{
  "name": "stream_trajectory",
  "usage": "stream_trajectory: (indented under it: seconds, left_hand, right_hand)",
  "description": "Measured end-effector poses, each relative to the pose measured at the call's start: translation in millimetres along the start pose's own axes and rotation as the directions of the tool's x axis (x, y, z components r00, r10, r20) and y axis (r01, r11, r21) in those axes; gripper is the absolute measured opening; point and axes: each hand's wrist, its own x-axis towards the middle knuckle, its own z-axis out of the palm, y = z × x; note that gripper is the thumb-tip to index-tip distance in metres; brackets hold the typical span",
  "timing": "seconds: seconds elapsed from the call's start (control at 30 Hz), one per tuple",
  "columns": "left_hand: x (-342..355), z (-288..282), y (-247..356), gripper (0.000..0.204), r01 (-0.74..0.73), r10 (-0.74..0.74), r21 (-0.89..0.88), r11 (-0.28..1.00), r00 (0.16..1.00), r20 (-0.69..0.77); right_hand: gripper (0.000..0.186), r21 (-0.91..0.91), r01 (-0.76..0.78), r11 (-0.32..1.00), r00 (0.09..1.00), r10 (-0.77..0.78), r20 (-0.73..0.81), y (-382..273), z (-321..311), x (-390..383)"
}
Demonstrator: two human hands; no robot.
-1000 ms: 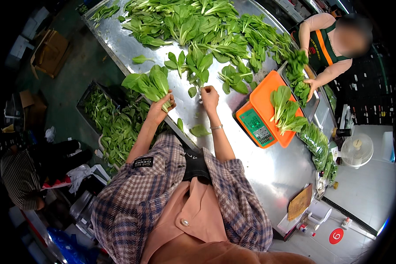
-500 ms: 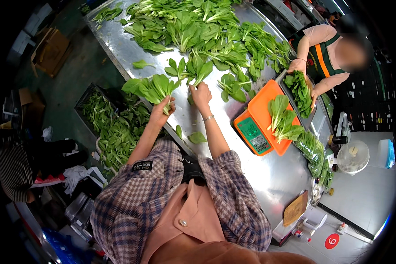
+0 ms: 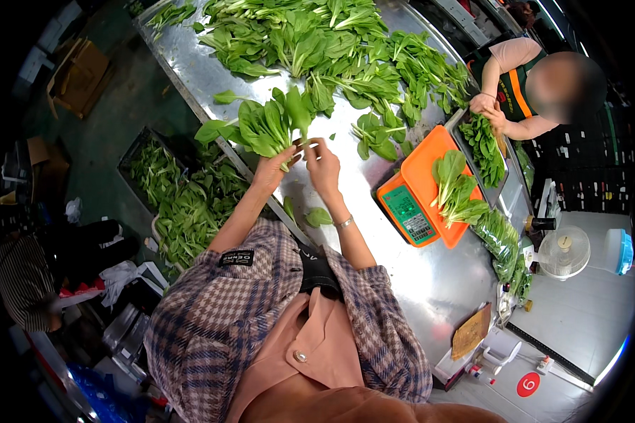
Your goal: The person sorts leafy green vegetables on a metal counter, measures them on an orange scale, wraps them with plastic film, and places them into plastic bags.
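Left hand (image 3: 271, 171) holding greens (image 3: 262, 130), leaves (image 3: 156, 173) in crate (image 3: 170, 149)

The long silver metal bench (image 3: 402, 275) looks smooth and glossy, with blurred bright reflections. The orange plastic weighing scale (image 3: 423, 173) appears smooth; the bunch of green broad-leaved vegetables (image 3: 259, 132) has a soft sheen. The brown-and-blue plaid jacket (image 3: 197, 317) is matt woven cloth; the brown open box (image 3: 83, 79), matt cardboard.

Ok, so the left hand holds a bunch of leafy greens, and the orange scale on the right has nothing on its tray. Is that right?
Not quite: the tray isn't bare; the head view shows leafy greens lying on it. The rest stands: the left hand has a bunch of greens, and the scale is on the right.
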Motion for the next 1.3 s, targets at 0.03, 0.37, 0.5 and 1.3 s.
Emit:
stream_trajectory:
  seconds: [0.03,0.37,0.5,1.3]
  left_hand:
    - [0,-2,-2,0.030,-0.007,0.007,0.018,1.000,1.000,-0.004]
    - [-9,-57,61,0.039,-0.233,0.157,-0.304,0.924,0.954,-0.255]
    - [-8,-63,53,0.036,-0.138,0.105,-0.401,0.906,0.989,-0.104]
    - [-7,-21,6,0.030,0.122,-0.108,-0.168,0.978,0.990,0.091]
  right_hand:
    - [0.016,-0.126,0.113,0.986,0.992,-0.104,0.075,1,10,-4]
    - [0.025,-0.149,0.141,0.979,0.938,-0.084,0.335,10,37,14]
    - [0.033,-0.510,0.105,0.854,0.993,-0.063,0.098,28,57,59]
    - [0.026,-0.665,-0.159,0.730,0.974,0.007,-0.225,119,-62,52]
